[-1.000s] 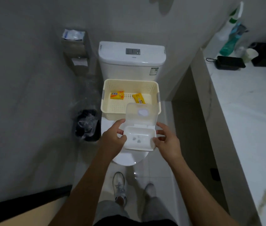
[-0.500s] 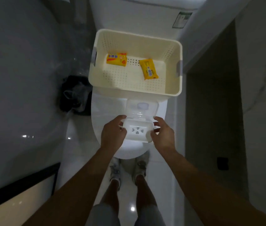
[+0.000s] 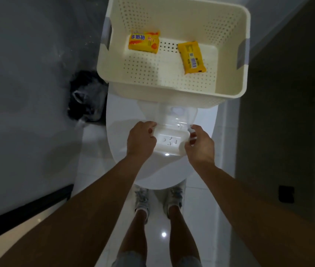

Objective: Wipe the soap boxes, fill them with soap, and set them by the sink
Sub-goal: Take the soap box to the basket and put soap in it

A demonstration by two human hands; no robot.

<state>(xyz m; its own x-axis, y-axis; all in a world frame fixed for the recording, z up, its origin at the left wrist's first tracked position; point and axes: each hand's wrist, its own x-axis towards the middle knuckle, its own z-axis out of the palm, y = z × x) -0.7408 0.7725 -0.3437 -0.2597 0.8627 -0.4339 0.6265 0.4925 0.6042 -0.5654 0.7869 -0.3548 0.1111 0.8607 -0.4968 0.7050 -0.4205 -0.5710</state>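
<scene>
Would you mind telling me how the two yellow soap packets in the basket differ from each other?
The left soap packet lies label side up, showing red print, while the right soap packet shows a barcode. The left one lies almost crosswise in the basket, near its far left corner; the right one is turned on a slant, nearer the middle right. The two lie apart, not touching. Both are yellow, wrapped, flat on the perforated floor, and untouched by either hand.

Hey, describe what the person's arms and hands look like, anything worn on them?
Both forearms are bare right up to the bottom edge of the picture: no sleeves show. The left hand and the right hand wear no gloves, and no watch, bracelet or ring can be seen on the wrists or fingers. No markings are visible in the dim light.
</scene>
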